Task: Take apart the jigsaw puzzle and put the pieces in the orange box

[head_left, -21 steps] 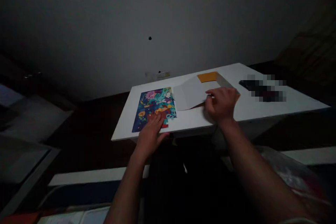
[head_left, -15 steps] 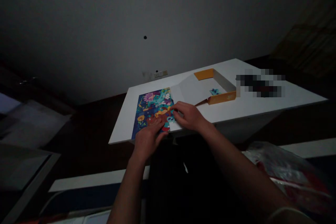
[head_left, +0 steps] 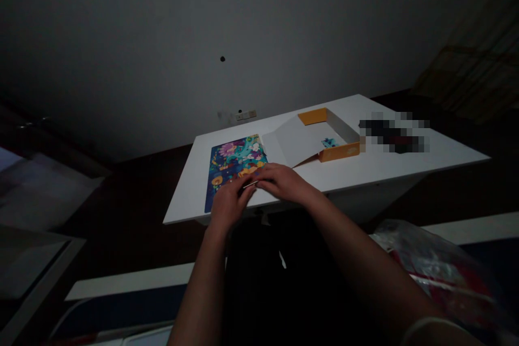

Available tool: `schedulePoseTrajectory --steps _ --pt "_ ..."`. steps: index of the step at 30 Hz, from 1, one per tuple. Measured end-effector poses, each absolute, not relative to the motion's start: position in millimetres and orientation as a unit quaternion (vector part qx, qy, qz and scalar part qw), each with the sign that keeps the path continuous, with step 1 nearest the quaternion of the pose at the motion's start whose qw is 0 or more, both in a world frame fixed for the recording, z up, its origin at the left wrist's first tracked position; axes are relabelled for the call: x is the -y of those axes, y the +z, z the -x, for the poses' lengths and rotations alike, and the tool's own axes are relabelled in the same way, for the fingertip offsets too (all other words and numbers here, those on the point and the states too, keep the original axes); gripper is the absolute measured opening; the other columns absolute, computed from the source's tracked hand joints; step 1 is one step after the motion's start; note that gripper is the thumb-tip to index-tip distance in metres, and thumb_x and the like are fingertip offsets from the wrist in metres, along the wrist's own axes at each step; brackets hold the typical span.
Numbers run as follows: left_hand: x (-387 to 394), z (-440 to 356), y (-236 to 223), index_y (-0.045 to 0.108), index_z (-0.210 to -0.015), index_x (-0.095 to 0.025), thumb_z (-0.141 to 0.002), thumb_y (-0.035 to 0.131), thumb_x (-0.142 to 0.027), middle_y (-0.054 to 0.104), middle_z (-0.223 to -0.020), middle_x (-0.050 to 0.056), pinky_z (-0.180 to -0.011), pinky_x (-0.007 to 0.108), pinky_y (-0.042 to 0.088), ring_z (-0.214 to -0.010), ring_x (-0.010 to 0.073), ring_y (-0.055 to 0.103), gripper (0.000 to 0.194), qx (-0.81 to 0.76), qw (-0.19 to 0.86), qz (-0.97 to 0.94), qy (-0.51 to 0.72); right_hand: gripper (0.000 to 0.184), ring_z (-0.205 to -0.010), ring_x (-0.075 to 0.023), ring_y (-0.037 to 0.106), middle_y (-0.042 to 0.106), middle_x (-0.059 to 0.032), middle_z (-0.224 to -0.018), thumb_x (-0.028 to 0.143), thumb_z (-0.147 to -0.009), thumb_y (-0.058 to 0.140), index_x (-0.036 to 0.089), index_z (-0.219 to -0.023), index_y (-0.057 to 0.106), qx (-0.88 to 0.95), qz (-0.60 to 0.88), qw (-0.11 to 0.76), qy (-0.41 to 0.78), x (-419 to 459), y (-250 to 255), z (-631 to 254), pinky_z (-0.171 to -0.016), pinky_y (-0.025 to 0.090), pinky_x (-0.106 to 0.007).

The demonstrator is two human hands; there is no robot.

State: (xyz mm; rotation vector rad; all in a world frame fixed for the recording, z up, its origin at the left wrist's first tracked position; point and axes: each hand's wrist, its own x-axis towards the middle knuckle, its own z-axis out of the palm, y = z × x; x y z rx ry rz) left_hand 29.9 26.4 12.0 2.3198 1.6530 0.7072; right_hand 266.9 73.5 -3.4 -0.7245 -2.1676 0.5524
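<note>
A colourful jigsaw puzzle [head_left: 231, 157] with a sea picture lies at the left of the white table. Over its near right corner my left hand [head_left: 229, 203] and my right hand [head_left: 281, 181] meet, fingers curled. Between their fingertips shows the thin pale edge of a puzzle piece [head_left: 250, 184], tilted up; its face is mostly hidden by the fingers. Right of the puzzle stands an open orange box [head_left: 338, 152] with its pale flap folded out toward the puzzle. Inside the box lies a small blue patterned piece [head_left: 330, 142].
The white table [head_left: 184, 189] stands before a grey wall with a socket [head_left: 246, 115]. A blurred-out dark object [head_left: 393, 132] rests at the table's right. A clear plastic bag with red contents [head_left: 441, 270] lies at lower right, by a white bench edge [head_left: 130, 281].
My left hand has gone from lying flat on the puzzle to curled fingers. Both hands have come together at its near right corner, where a thin edge is now raised. The view shifted slightly.
</note>
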Motion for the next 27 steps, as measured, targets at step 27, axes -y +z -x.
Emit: schedulePoseTrajectory --steps 27 --pt "13 11 1 0.072 -0.154 -0.032 -0.116 0.060 -0.042 0.065 -0.166 0.006 -0.127 0.056 0.055 -0.154 0.0315 0.063 0.041 -0.589 0.004 -0.789 0.175 0.031 -0.118 -0.0342 0.070 0.079 -0.0134 -0.126 0.026 -0.103 0.061 0.024 -0.130 0.075 0.824 0.401 0.391 0.085 -44 16 -299 -0.103 0.054 -0.051"
